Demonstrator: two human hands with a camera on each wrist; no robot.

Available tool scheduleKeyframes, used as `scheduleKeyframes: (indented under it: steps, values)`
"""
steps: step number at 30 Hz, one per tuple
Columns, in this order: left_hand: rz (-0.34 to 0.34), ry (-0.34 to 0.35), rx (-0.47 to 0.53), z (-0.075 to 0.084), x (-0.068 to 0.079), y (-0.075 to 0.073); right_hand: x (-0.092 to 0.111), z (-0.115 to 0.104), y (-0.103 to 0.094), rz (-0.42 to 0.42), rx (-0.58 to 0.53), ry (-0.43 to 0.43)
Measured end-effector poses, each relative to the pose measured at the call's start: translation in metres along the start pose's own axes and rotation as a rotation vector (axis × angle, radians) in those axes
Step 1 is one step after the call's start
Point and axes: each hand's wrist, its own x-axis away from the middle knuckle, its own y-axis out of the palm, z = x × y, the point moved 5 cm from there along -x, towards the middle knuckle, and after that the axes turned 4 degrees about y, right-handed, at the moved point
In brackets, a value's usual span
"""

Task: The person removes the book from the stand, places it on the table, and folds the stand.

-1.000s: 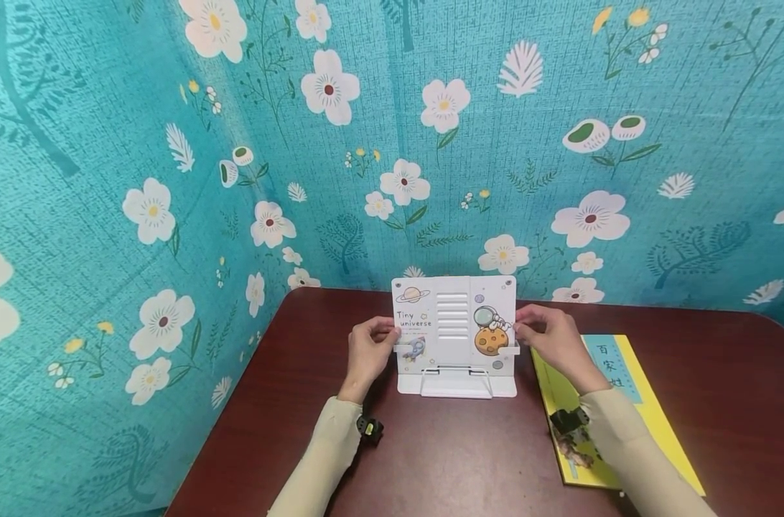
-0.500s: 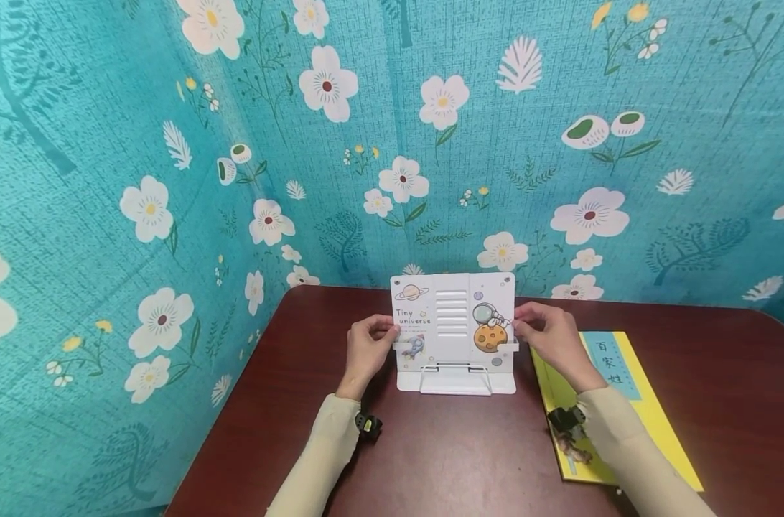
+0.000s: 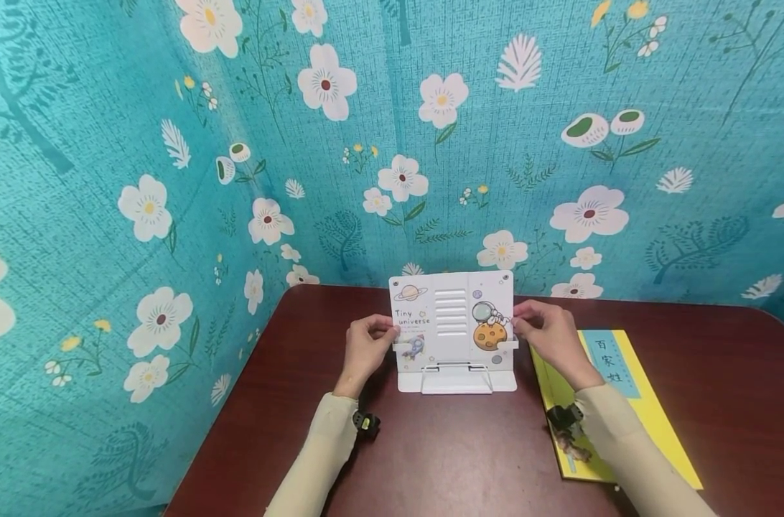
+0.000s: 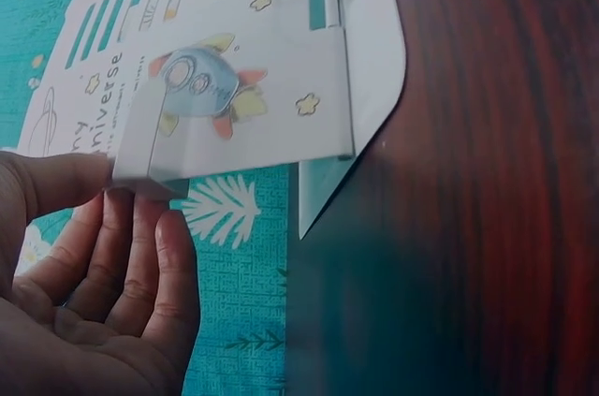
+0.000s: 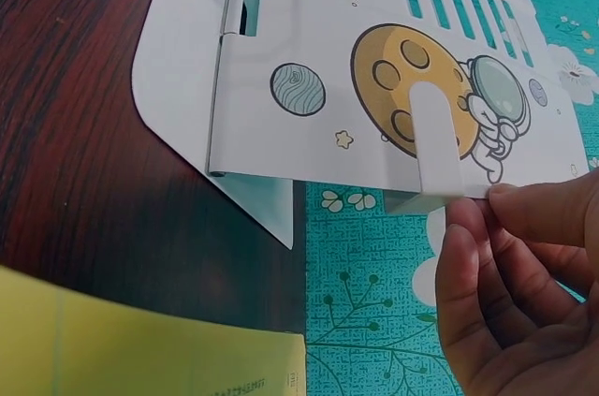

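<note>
From the head camera, a white book stand [image 3: 453, 348] stands upright near the far edge of the dark red table [image 3: 437, 459], closer to its far left corner than its far right. Its panel has slots, the words "Tiny universe" and space drawings; a wire loop [image 3: 456, 392] crosses its base. The left hand [image 3: 368, 348] and right hand [image 3: 550, 337] pinch its side edges. Right of it lies a yellow book [image 3: 650, 420], top end towards the far edge, partly hidden by the right sleeve [image 3: 614, 424]. Flowered teal cloth [image 3: 366, 136] hangs behind.

From the left wrist, the thumb lies at the panel's edge beside a white clip [image 4: 140, 139], fingers curled behind; a blue rocket is printed nearby.

From the right wrist, thumb and fingers pinch the opposite edge. Another clip [image 5: 433, 129] partly covers an orange moon beside an astronaut.
</note>
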Motion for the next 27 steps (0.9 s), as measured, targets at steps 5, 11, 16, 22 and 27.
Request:
scheduleKeyframes:
  steps: [5, 11, 16, 22, 27]
  values:
    - [-0.039, 0.012, -0.017, -0.0015, -0.0005, -0.0018, -0.0006, -0.0004, 0.0002, 0.01, 0.006, -0.007]
    - [-0.104, 0.027, -0.023, -0.0015, -0.0023, -0.0032, -0.0015, -0.0015, 0.0002, 0.026, 0.02, -0.007]
    - [-0.165, 0.032, -0.003, -0.0009, -0.0033, -0.0045, -0.0042, -0.001, 0.0007, 0.06, 0.027, -0.022]
    - [-0.247, 0.046, -0.011, -0.001, -0.0019, -0.0048, -0.0071, 0.0007, 0.0021, 0.087, 0.033, -0.031]
    - [-0.301, 0.068, -0.018, 0.0005, -0.0029, -0.0045, -0.0092, 0.0004, 0.0023, 0.092, 0.03, -0.028]
